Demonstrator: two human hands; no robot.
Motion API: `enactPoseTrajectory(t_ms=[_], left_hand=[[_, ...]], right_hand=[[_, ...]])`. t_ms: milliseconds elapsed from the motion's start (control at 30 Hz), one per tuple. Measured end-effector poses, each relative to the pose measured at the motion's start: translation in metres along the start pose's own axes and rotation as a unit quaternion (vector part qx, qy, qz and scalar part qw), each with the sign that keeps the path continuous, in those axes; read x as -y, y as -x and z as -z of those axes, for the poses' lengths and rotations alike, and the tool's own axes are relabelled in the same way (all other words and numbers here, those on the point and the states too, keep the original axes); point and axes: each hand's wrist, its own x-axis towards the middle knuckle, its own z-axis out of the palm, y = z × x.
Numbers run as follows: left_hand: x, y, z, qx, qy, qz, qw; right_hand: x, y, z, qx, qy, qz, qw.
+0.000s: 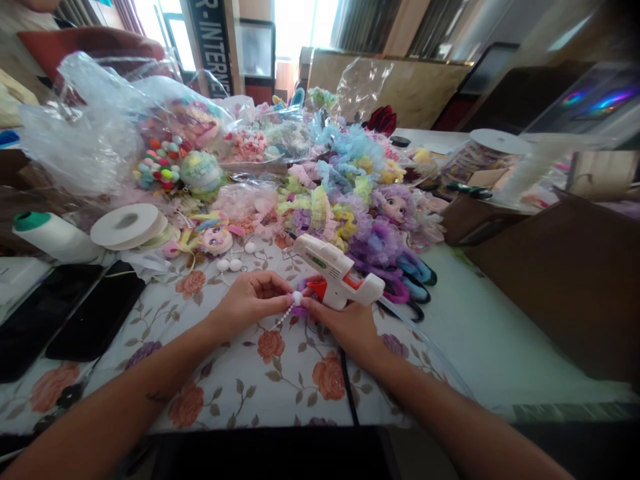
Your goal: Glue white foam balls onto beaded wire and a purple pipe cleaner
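Observation:
A small white ball (297,297) is pinched between the fingertips of my left hand (250,297) and the thumb of my right hand (347,327). A string of small white beads (284,319) hangs from beside it, and purple fluffy material (301,311) shows just behind. A white hot glue gun (333,267) with a red trigger leans across the top of my right hand, its nozzle towards the upper left. Its handle runs down into that hand, whose fingers are mostly hidden. Both hands are closed, just above the flowered tablecloth (240,393).
Beyond my hands lies a heap of pastel ruffles (335,180), plush faces and clear plastic bags (95,133). On the left are a ribbon spool (129,227), a thread cone (55,235) and two dark phones (97,310). A brown cardboard box (560,273) stands right.

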Motion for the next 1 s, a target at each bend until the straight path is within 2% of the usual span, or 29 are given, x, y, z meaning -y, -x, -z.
enactPoseTrajectory(t_ms=[300, 633, 833, 1000], left_hand=[[0.001, -0.001, -0.001, -0.003, 0.002, -0.003, 1.000], [0.005, -0.003, 0.000, 0.008, 0.025, 0.030, 0.999], [0.002, -0.002, 0.002, 0.020, 0.058, 0.041, 0.997], [0.000, -0.002, 0.002, 0.038, 0.120, 0.025, 0.992]], right_hand=[[0.001, 0.001, 0.000, -0.001, 0.023, 0.012, 1.000], [-0.018, -0.003, 0.000, -0.009, 0.057, 0.049, 0.997], [-0.011, -0.002, 0.000, -0.013, 0.031, 0.037, 0.999], [-0.007, -0.001, 0.001, -0.016, 0.031, 0.034, 0.999]])
